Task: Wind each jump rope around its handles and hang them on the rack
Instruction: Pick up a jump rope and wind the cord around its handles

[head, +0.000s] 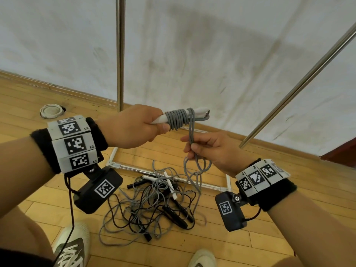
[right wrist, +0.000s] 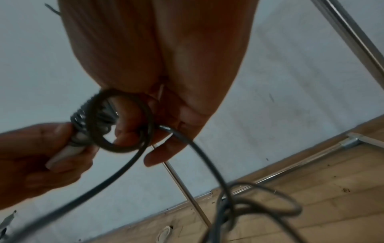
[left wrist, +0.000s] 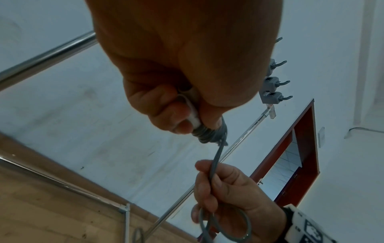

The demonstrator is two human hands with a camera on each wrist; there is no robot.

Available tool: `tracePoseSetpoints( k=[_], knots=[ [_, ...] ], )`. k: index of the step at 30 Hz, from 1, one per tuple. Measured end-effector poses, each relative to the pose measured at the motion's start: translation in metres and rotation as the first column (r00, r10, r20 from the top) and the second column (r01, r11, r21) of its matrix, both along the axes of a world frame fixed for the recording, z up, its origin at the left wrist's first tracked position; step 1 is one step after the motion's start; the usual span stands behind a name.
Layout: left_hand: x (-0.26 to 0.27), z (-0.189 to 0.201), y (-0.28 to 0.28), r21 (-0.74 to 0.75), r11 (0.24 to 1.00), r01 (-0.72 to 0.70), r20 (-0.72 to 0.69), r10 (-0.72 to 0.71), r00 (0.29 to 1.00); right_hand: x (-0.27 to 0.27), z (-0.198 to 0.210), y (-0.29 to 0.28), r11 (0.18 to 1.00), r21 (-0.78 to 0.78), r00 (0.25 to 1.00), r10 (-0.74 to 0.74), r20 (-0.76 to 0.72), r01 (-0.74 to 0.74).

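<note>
Head view: I'm gripping the white handles [head: 180,117] in my left hand [head: 131,128], coils half wound, my right hand [head: 210,149] pinching the grey rope [head: 192,135]. Other ropes [head: 154,201] are lying tangled on the floor [head: 250,189]; nothing is visibly hanging on the rack [head: 300,85].

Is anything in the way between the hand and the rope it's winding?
No. The right hand already pinches the grey rope, and the left hand grips the white handles. Nothing visible stands between them.

- Wooden plank floor [head: 250,237], scuffed.
- White wall [head: 192,45], stained.
- Round white floor fitting [head: 51,111] near the skirting.
- Red-framed doorway [left wrist: 290,156].
</note>
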State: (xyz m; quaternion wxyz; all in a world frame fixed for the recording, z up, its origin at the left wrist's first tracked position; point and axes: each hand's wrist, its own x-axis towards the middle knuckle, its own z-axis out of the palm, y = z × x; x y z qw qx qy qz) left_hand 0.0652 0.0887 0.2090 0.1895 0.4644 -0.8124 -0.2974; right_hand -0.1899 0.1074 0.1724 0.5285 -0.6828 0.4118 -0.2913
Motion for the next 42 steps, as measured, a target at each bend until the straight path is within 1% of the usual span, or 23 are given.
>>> tracePoseSetpoints(
  k=[1, 4, 7, 9, 12, 14, 17, 18, 19, 22, 24, 25, 26, 29, 31, 33, 36, 37, 39, 40, 42],
  knots=[
    [-0.001, 0.001, 0.002, 0.018, 0.999, 0.033, -0.029, -0.033, 0.999, 0.001, 0.0, 0.0, 0.999, -0.032, 0.999, 0.003, -0.048, -0.005],
    [0.0, 0.004, 0.007, 0.041, 0.988, 0.146, -0.074, -0.142, 0.987, 0.001, 0.002, -0.002, 0.98, -0.198, 0.976, -0.021, -0.216, -0.023],
    [0.002, 0.007, 0.01, 0.078, 0.974, 0.212, -0.112, -0.203, 0.973, 0.0, -0.001, -0.005, 0.981, -0.189, 0.954, -0.013, -0.299, -0.045],
    [0.003, 0.007, 0.012, 0.111, 0.966, 0.234, -0.102, -0.223, 0.97, -0.001, -0.004, -0.007, 0.982, -0.174, 0.938, 0.001, -0.346, -0.066],
    [0.007, 0.007, 0.011, 0.188, 0.947, 0.26, -0.042, -0.256, 0.966, -0.004, -0.005, -0.009, 0.979, -0.176, 0.925, 0.029, -0.378, -0.103],
    [0.009, 0.007, 0.01, 0.239, 0.931, 0.275, 0.01, -0.286, 0.958, -0.007, -0.005, -0.011, 0.976, -0.177, 0.887, 0.034, -0.46, -0.129],
    [0.008, 0.005, 0.011, 0.311, 0.905, 0.289, 0.102, -0.335, 0.937, -0.011, -0.006, -0.017, 0.955, -0.169, 0.759, 0.082, -0.646, -0.246],
    [0.007, 0.003, 0.012, 0.332, 0.897, 0.292, 0.133, -0.351, 0.927, -0.011, -0.007, -0.018, 0.944, -0.164, 0.722, 0.101, -0.684, -0.287],
    [0.005, 0.0, 0.013, 0.347, 0.89, 0.294, 0.166, -0.367, 0.915, -0.011, -0.008, -0.017, 0.94, -0.157, 0.701, 0.108, -0.704, -0.303],
    [0.0, -0.006, 0.017, 0.338, 0.892, 0.299, 0.279, -0.398, 0.874, -0.013, -0.009, -0.016, 0.945, -0.182, 0.686, 0.059, -0.725, -0.273],
    [-0.003, -0.01, 0.02, 0.339, 0.893, 0.297, 0.323, -0.407, 0.855, -0.014, -0.01, -0.015, 0.935, -0.209, 0.651, 0.029, -0.759, -0.285],
    [-0.004, -0.011, 0.02, 0.334, 0.895, 0.295, 0.342, -0.407, 0.847, -0.014, -0.01, -0.015, 0.936, -0.215, 0.648, 0.018, -0.762, -0.279],
    [-0.005, -0.012, 0.02, 0.322, 0.901, 0.291, 0.364, -0.402, 0.84, -0.014, -0.009, -0.016, 0.942, -0.22, 0.665, 0.005, -0.747, -0.254],
    [-0.007, -0.015, 0.016, 0.271, 0.927, 0.261, 0.426, -0.359, 0.83, -0.012, -0.003, -0.018, 0.959, -0.246, 0.753, -0.059, -0.656, -0.139],
    [-0.009, -0.016, 0.013, 0.247, 0.942, 0.229, 0.46, -0.322, 0.827, -0.008, 0.003, -0.017, 0.956, -0.267, 0.789, -0.072, -0.61, -0.12],
    [-0.01, -0.017, 0.01, 0.224, 0.956, 0.191, 0.497, -0.28, 0.821, -0.005, 0.011, -0.016, 0.957, -0.268, 0.804, -0.071, -0.59, -0.112],
    [-0.009, -0.015, 0.005, 0.114, 0.984, 0.14, 0.53, -0.179, 0.829, -0.004, 0.021, -0.014, 0.966, -0.245, 0.798, -0.083, -0.597, -0.083],
    [-0.008, -0.014, 0.003, 0.067, 0.99, 0.122, 0.517, -0.139, 0.845, -0.004, 0.023, -0.013, 0.975, -0.214, 0.815, -0.075, -0.574, -0.061],
    [-0.006, -0.012, -0.001, -0.03, 0.996, 0.086, 0.462, -0.063, 0.885, 0.0, 0.025, -0.01, 0.988, -0.157, 0.876, -0.068, -0.477, -0.009],
    [-0.007, -0.011, -0.002, -0.07, 0.995, 0.068, 0.419, -0.032, 0.907, 0.004, 0.025, -0.009, 0.988, -0.151, 0.897, -0.078, -0.436, 0.013],
    [-0.008, -0.011, -0.004, -0.111, 0.993, 0.026, 0.31, 0.01, 0.951, 0.012, 0.022, -0.006, 0.979, -0.195, 0.909, -0.132, -0.395, 0.058]
  ],
)
